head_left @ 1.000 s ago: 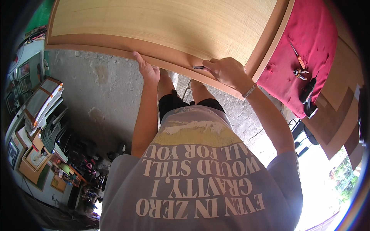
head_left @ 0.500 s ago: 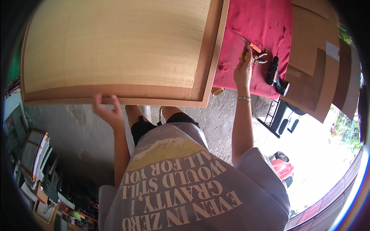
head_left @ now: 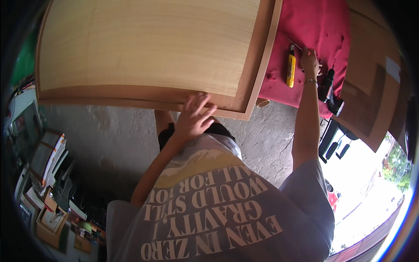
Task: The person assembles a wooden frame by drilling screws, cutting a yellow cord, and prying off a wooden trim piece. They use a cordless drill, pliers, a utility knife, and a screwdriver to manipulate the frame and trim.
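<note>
My left hand [head_left: 195, 117] rests with fingers spread on the near rail of a large wooden frame [head_left: 144, 103], which has a pale woven-looking panel [head_left: 148, 48] set inside a brown border. Out to the right, my right hand [head_left: 310, 64] is down on the red cloth, its fingers closed over the handle of an orange-handled tool with a thin metal shaft [head_left: 295, 44]. Most of that handle is hidden by the fingers. Pliers [head_left: 320, 67] lie partly covered beside the same hand. A yellow utility knife [head_left: 291, 67] lies on the cloth just left of it.
A black cordless drill [head_left: 326, 87] lies right of my right hand, on the red-cloth surface [head_left: 279, 89]. Brown boards [head_left: 371, 87] stand beyond it. A cardboard tube end [head_left: 262, 103] pokes out below. Stacked frames and clutter [head_left: 52, 174] fill the lower left.
My right hand has put down the yellow utility knife and shifted right onto the orange-handled tool. My left hand has moved right along the rail and come down on it.
</note>
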Available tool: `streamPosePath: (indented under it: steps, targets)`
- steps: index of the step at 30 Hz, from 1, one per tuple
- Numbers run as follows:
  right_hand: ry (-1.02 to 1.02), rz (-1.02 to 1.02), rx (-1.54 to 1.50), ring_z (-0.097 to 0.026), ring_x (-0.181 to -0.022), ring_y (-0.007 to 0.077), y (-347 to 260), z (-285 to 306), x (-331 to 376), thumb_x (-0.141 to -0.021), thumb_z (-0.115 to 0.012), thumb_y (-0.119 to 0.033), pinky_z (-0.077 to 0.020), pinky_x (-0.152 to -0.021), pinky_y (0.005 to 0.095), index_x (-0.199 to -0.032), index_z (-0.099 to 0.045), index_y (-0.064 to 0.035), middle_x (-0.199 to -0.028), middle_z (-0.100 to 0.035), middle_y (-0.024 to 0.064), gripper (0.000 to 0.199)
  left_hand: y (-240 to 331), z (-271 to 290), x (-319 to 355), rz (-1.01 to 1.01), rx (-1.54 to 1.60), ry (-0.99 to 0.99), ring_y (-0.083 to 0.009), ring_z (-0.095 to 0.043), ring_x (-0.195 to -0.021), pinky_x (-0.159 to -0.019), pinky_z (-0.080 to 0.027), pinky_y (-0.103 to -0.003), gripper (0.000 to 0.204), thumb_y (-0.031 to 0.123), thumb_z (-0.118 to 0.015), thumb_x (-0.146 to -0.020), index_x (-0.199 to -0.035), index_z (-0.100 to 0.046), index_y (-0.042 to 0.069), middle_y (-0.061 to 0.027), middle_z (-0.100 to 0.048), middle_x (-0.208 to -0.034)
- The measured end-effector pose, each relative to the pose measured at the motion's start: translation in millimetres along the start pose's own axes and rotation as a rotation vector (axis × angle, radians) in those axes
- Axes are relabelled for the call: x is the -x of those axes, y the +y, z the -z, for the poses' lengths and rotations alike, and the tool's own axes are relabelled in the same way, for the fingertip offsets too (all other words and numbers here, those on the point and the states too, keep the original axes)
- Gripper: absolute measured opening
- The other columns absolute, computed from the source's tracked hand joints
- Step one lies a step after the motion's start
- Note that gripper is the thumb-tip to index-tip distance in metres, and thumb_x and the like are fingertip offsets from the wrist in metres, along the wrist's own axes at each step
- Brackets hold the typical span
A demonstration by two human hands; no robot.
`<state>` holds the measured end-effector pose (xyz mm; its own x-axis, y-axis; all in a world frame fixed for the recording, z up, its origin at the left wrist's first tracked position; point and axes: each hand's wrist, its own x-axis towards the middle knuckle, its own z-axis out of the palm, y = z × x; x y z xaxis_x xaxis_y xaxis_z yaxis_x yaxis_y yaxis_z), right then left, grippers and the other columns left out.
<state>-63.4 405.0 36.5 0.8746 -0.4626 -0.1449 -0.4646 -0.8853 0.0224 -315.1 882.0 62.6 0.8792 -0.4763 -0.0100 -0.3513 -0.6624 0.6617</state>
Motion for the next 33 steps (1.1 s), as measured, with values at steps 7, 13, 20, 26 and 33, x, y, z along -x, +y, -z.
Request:
streamPosePath:
  steps: [7, 13, 20, 26, 33]
  targets:
    - [0.246, -0.238, -0.324, -0.073, -0.087, 0.0301, 39.4, -49.9, -83.4, -0.088, -0.068, -0.032, -0.058, -0.083, 0.0439, -0.108, -0.057, 0.0092, -0.098, -0.074, 0.0221, 0.047, 13.9, -23.8, -23.8, -0.108, 0.011, -0.014, -0.033, -0.041, -0.145, -0.119, -0.033, -0.052, 0.052, 0.026, -0.077, -0.087, -0.137, -0.062, 0.024, -0.0115, -0.044, -0.157]
    - [0.254, 0.19, -1.077, -0.067, -0.07, 0.0221, -3.6, 37.3, 32.6, -0.096, -0.054, -0.006, -0.0574, -0.064, 0.0349, -0.12, -0.035, -0.0015, -0.096, -0.062, 0.0153, 0.031, 0.6, -2.6, 2.1, 0.055, 0.068, 0.054, -0.0268, -0.048, -0.14, -0.118, -0.035, -0.049, 0.046, 0.024, -0.079, -0.084, -0.127, -0.065, 0.014, -0.008, -0.054, -0.148]
    - [-0.235, 0.108, -1.563, -0.048, -0.058, 0.006, -168.4, 7.8, 225.5, -0.11, -0.046, -0.014, -0.0371, -0.042, 0.0226, -0.143, -0.031, -0.015, -0.084, -0.05, 0.0016, 0.036, 4.4, -13.0, -11.8, -0.003, -0.065, 0.016, -0.0247, -0.047, -0.142, -0.119, -0.035, -0.047, 0.053, 0.027, -0.084, -0.079, -0.127, -0.063, 0.019, -0.0055, -0.05, -0.153]
    - [-0.293, 0.116, -1.466, -0.042, -0.054, 0.0044, -178.2, -8.7, 250.8, -0.112, -0.041, -0.019, -0.0345, -0.043, 0.0212, -0.143, -0.033, -0.0169, -0.082, -0.047, 0.0, 0.033, -4.6, -17.5, -12.2, -0.094, -0.054, 0.075, -0.0294, -0.05, -0.139, -0.116, -0.039, -0.049, 0.057, 0.026, -0.08, -0.083, -0.131, -0.052, 0.018, -0.0078, -0.051, -0.151]
    - [-0.228, 0.155, -1.423, -0.039, -0.054, 0.0034, -181.6, -17.5, 259.4, -0.112, -0.04, -0.017, -0.033, -0.042, 0.0202, -0.143, -0.035, -0.0163, -0.079, -0.046, -0.0016, 0.032, -6.8, -20.9, -11.5, -0.117, -0.058, 0.139, -0.0291, -0.05, -0.139, -0.116, -0.039, -0.049, 0.056, 0.028, -0.079, -0.083, -0.131, -0.052, 0.019, -0.0082, -0.052, -0.15]
